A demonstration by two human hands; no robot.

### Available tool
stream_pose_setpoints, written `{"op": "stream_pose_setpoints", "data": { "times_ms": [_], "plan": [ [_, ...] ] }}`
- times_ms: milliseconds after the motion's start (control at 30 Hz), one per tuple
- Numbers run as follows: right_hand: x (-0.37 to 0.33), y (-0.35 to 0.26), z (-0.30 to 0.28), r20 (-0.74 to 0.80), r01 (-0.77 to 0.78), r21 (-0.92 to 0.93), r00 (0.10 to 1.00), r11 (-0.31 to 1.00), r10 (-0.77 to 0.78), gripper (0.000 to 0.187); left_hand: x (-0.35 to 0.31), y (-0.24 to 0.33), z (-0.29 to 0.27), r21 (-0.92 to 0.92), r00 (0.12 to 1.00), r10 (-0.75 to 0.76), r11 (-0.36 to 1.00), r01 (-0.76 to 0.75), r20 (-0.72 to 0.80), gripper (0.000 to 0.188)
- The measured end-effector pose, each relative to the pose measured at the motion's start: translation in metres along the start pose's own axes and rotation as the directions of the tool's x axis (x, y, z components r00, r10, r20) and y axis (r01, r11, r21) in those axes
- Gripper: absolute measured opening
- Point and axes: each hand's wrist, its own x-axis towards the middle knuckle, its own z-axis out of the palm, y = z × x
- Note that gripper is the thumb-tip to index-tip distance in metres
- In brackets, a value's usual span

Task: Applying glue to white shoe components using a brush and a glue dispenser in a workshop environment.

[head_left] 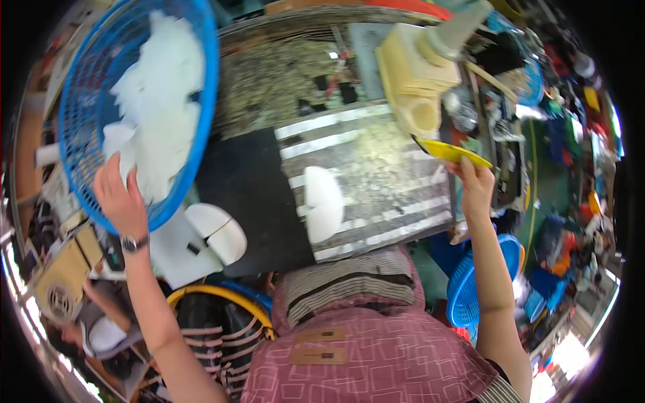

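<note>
While the right hand (474, 185) pinches a thin yellow tool with a dark tip (457, 153), the left hand (121, 198) reaches over the near side of a big blue plastic basket full of little holes (211, 74). The left hand's fingers and thumb are spread apart, close to a heap of thin white pieces (164, 87) in the basket (I cannot tell if they touch one). A dark watch (135, 243) sits on the left wrist. The yellow tool is near the right edge of a worktop with pale stripes (390, 201), and its dark tip points left, near a blocky cream machine (413, 64). One white half-round piece (324, 208) lies on the worktop, beside a flat black mat (252, 195). More white rounded pieces (227, 243) lie by the mat's left edge, near the basket.
</note>
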Motion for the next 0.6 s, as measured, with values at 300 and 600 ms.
{"op": "stream_pose_setpoints", "data": {
  "times_ms": [300, 600],
  "plan": [
    [0.072, -0.001, 0.002, 0.21, 0.328, -0.325, 0.939, 0.887, -0.271, 0.016, -0.017, 0.209, 0.067, -0.778, 0.755, 0.433, 0.609, 0.158, 0.492, 0.056],
    [0.035, 0.005, -0.024, -0.023, -0.09, 0.201, 0.995, 0.975, 0.096, 0.016, -0.006, 0.208, 0.095, -0.792, 0.818, 0.323, 0.562, 0.239, 0.476, 0.007]
  ]
}}
